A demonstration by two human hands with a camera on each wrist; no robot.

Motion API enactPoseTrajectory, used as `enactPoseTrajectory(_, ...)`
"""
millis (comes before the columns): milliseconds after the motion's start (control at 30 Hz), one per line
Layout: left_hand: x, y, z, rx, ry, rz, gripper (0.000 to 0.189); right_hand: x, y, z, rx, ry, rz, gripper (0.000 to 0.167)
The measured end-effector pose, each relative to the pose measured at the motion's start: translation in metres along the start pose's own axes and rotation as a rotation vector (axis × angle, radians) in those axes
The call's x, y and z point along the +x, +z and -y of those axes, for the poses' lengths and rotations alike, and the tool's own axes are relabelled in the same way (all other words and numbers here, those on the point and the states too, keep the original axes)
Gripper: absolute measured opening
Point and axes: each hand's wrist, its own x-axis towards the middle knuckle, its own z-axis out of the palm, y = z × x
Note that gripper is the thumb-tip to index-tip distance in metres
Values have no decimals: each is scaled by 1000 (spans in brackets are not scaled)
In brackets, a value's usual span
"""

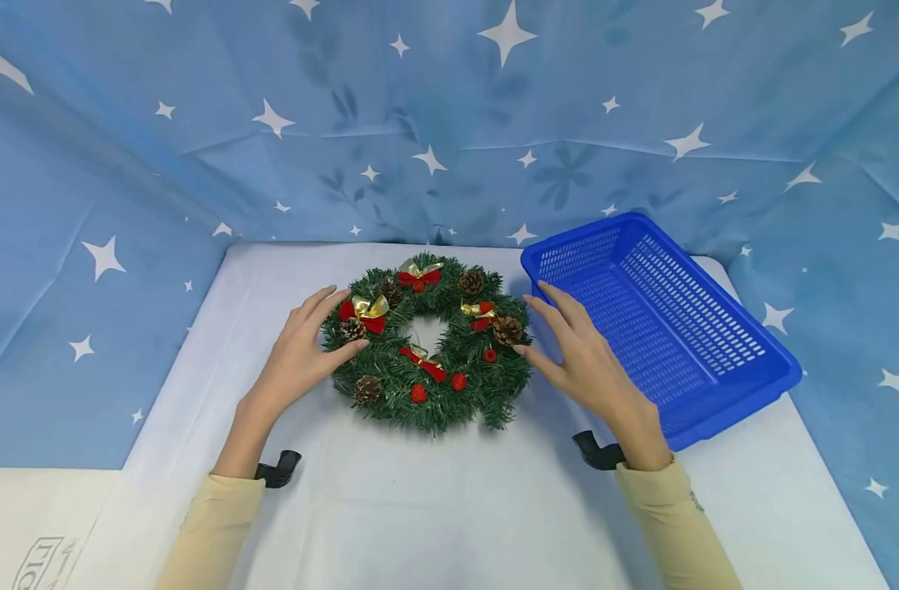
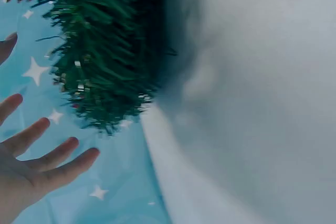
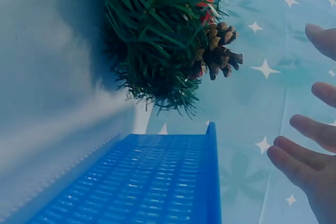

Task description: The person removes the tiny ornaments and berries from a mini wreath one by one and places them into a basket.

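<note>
A green Christmas wreath lies on the white-covered table, trimmed with pine cones, red-and-gold bows and red berries. My left hand hovers at its left side, fingers spread and thumb apart, overlapping its edge in the head view. On the opposite side is my right hand, its fingers likewise spread beside the rim. Both wrist views show a gap between the fingers and the wreath's needles: the left hand stands off its side, and the right hand off the pine cone.
A blue plastic basket stands at the right of the table, close behind my right hand. Blue star-patterned cloth hangs around the back and sides. Black curved pieces sit at both wrists.
</note>
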Motion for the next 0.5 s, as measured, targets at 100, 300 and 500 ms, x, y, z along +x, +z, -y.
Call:
enactPoseTrajectory(100, 2, 3, 11, -79, -31, 27, 82, -1, 3, 1, 9, 10, -2, 74)
enactPoseTrajectory(300, 6, 11, 31, -221, -93, 76, 85, -2, 10, 2, 41, 59, 33, 72)
enactPoseTrajectory(500, 6, 16, 46, -366, -162, 130, 84, -2, 16, 3, 60, 83, 58, 70)
